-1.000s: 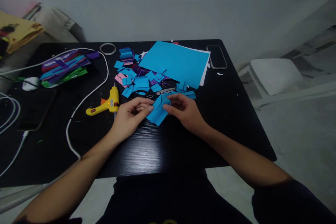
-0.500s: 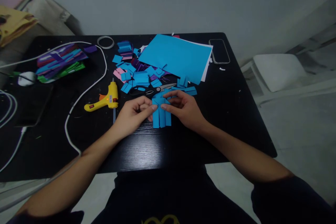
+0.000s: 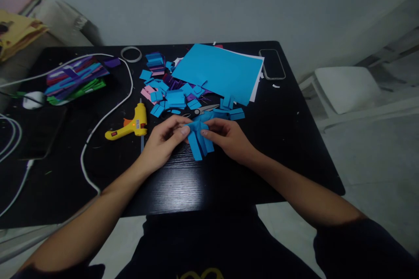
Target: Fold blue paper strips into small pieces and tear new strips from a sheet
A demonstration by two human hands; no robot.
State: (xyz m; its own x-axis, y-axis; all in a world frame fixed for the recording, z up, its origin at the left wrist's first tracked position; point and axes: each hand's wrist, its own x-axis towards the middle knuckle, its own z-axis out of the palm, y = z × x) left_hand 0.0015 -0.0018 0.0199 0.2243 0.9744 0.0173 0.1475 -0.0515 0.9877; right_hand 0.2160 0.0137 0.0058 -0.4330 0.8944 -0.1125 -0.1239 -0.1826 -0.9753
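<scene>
Between my two hands is a folded blue paper piece (image 3: 198, 144) with strips hanging toward me, held just above the black table. My left hand (image 3: 166, 137) pinches its upper left edge between thumb and fingers. On the other side, my right hand (image 3: 229, 137) grips the upper right part, thumb on top. Scissors (image 3: 206, 109) lie right behind the hands, partly covered by blue paper. Folded blue pieces (image 3: 176, 98) are heaped beyond them, and a large blue sheet (image 3: 219, 72) rests on white paper farther back.
A yellow glue gun (image 3: 131, 126) lies left of my left hand. A white cable (image 3: 109, 111) loops across the table's left side, near a bundle of coloured strips (image 3: 77, 78). A tape ring (image 3: 131, 54) and a phone (image 3: 274, 64) sit near the back edge.
The left side of the blue piece has swung so its strips slant and fold inward. My left hand has shifted slightly left and up; my right hand has barely moved.
</scene>
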